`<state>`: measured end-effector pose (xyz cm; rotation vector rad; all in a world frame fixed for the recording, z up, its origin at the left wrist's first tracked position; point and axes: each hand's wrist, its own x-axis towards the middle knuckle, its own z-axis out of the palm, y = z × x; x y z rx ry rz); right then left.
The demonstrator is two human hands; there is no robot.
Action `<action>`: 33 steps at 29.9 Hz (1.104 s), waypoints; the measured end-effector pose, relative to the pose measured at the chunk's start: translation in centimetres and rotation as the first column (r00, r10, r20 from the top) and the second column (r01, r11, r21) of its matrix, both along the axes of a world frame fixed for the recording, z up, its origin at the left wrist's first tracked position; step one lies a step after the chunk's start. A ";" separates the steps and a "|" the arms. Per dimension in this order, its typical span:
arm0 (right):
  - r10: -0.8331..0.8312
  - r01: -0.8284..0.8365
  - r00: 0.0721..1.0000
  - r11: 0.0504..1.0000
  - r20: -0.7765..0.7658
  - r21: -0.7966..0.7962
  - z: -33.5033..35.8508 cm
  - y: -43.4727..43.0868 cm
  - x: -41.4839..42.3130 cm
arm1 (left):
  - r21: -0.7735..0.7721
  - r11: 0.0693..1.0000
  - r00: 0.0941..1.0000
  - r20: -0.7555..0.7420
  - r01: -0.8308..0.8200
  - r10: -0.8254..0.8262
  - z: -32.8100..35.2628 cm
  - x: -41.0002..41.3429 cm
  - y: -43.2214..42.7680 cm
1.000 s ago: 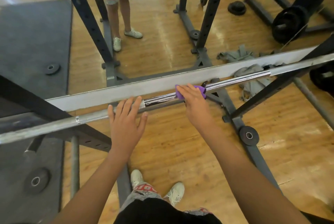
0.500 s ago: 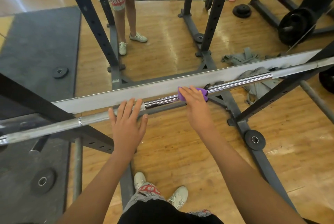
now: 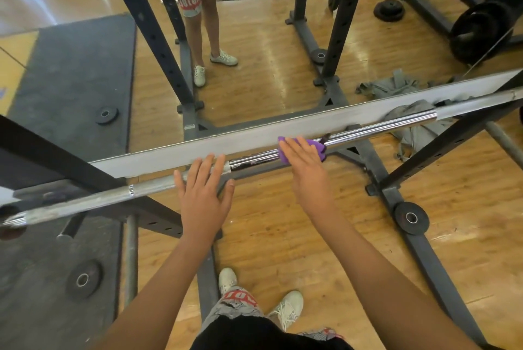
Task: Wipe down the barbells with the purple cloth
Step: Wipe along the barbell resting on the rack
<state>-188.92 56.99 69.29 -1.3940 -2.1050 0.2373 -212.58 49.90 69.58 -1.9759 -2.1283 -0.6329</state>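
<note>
Head view: right hand (image 3: pixel 307 168) presses purple cloth (image 3: pixel 318 148) on barbell (image 3: pixel 382 127) (label (image 3: pixel 131 190) unreadable).

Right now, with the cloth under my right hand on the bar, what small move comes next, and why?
Probably slide the right hand and purple cloth leftward along the barbell toward the left hand: dark smudges show on the chrome between them, and the left hand lies flat on the bar, steadying it.

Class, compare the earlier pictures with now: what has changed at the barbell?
Nothing clearly moved. The right hand still presses the purple cloth on the barbell, and the left hand still rests flat on it nearby. Nothing was taken up or let go.
</note>
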 end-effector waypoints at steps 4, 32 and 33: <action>-0.244 0.242 0.952 0.970 -0.185 -0.036 -0.3 -1.5 -2.9 | 0.001 1.000 1.000 0.005 0.001 -0.001 0.0 -0.1 0.0; -0.407 0.334 0.783 0.913 -0.470 -0.234 0.3 -5.0 -10.9 | -0.134 0.970 0.978 -0.004 0.204 -0.207 1.0 -2.0 -0.6; -0.457 0.383 0.761 0.890 -0.461 -0.249 0.4 -4.6 -10.5 | -0.138 0.967 0.977 -0.005 0.213 -0.215 0.9 -2.1 -0.6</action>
